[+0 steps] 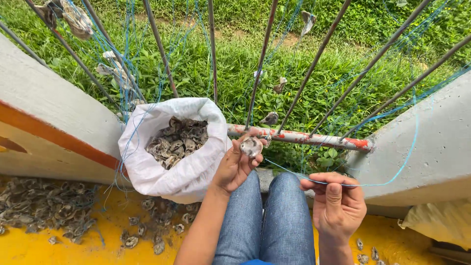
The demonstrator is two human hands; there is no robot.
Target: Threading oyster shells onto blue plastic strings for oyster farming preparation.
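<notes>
Setting: outdoors, yellow floor [98,248] by a low concrete wall [44,105], with slanted metal bars [262,54] and grass [245,64] beyond
Shell in hand: one grey oyster shell [251,146], held up in front of the rusty red-and-white rail [314,139], above the knees in blue jeans [267,221]
Left hand: left hand [235,164] has its fingers closed around the shell, thumb and fingertips gripping its edges
Right hand: right hand [337,201] pinches a thin blue string [392,179] between thumb and forefinger, other fingers curled in; the string runs up to the right towards the bars
Gap between hands: shell and string end are near each other but apart; whether the shell has a hole I cannot tell
Sack: white woven sack [171,172] just left of the left hand, leaning on the wall, open and about full of shells [179,140]
Already strung: several shells [271,118] hang on blue strings among the bars
Floor pile: a loose heap of shells [44,206] at the left, with more scattered under the sack
Progress: by my judgement early to middle, since a few shells hang while the sack and floor hold many more
</notes>
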